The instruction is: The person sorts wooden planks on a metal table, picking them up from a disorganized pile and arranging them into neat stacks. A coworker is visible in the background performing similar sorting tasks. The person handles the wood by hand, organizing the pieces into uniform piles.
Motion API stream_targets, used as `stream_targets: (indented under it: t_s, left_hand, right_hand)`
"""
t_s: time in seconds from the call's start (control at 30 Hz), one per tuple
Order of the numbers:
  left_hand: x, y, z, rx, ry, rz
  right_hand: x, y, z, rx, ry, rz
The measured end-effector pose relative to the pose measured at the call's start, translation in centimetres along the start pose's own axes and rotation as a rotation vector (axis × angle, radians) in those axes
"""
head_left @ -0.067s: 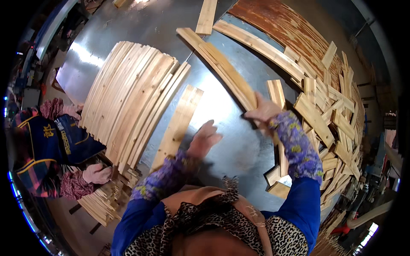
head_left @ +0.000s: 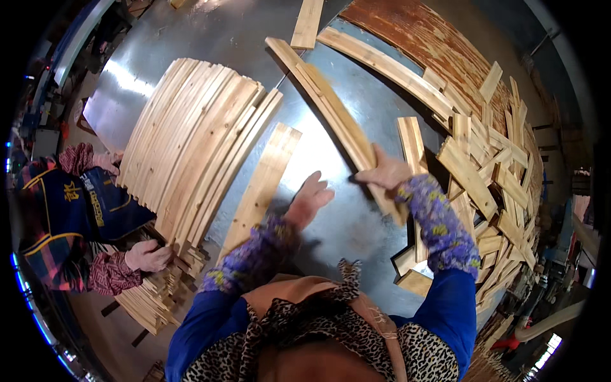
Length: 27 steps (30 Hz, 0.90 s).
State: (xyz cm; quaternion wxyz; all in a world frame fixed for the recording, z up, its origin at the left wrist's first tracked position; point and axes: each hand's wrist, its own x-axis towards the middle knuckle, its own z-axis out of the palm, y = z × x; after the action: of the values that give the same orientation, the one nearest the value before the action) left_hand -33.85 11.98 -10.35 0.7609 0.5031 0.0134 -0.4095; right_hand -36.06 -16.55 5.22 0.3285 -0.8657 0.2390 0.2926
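Observation:
Two long wooden boards (head_left: 334,111), lying against each other, slant across the metal table. My right hand (head_left: 386,172) is closed round them near their near end, thumb on the left side. My left hand (head_left: 310,200) holds nothing, its fingers apart, over the table between those boards and a single flat board (head_left: 261,191) to the left. Left of that board stands a wide row of wooden strips (head_left: 197,134) set side by side. How firmly each of the two boards is gripped I cannot tell.
A co-worker's gloved hand (head_left: 149,256) is at the near end of the row; another (head_left: 105,162) is by its left side. A jumbled heap of short boards (head_left: 496,178) covers the right side. One board (head_left: 307,24) lies at the far edge of the metal table (head_left: 235,38).
My right hand has shifted slightly left, turning the two boards a little steeper. My left hand has moved slightly up. The co-worker's near hand has shifted slightly.

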Motion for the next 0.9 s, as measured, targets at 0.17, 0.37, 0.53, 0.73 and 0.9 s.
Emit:
stream_targets:
  t_s: [0.17,0.37,0.53,0.73,0.9]
  left_hand:
    - [1.7,0.7,4.1,-0.198,-0.254,-0.103]
    - [-5.2,-0.8,-8.8,0.351,0.050,-0.185]
    - [-12.6,4.7,-10.1,1.572,0.309,0.147]
    - [-14.3,9.3,-11.0,1.935,0.487,0.412]
    - [-13.0,14.1,-13.1,2.200,0.513,0.713]
  right_hand:
    - [-2.5,4.9,12.0,0.722,-0.083,-0.411]
    - [-5.0,6.3,17.0,1.222,-0.103,-0.212]
    - [-4.7,6.9,21.9,1.243,0.267,-0.243]
    - [-4.6,3.1,25.3,1.193,0.433,-0.254]
    - [-4.9,0.0,26.9,1.291,0.460,-0.207]
